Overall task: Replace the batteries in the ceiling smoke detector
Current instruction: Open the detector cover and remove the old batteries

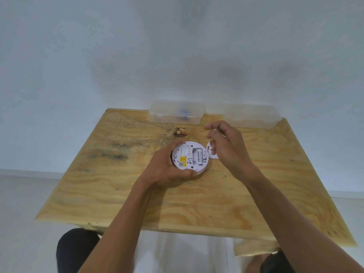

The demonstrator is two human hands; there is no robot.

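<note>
Left hand [167, 170] grips smoke detector [190, 157]; right hand [226, 146] loosely curled, empty.

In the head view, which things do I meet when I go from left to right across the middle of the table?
Left hand → smoke detector with a battery in it → small white plastic piece on the table → right hand.

Smoke detector [190, 158] showing white, with yellow sticker [183, 161] bearing small dark code square. Battery [199, 156] showing white with black lettering. Loose cover piece [212, 152] beside it showing white. Table [122, 186] showing yellow-tan wood grain, wavy lines, dark grey smudges at left, brown knot near back. Two boxes [175, 113] at back looking clear; left one showing something blue inside. Wall [78, 56] appearing pale grey-white.
</note>
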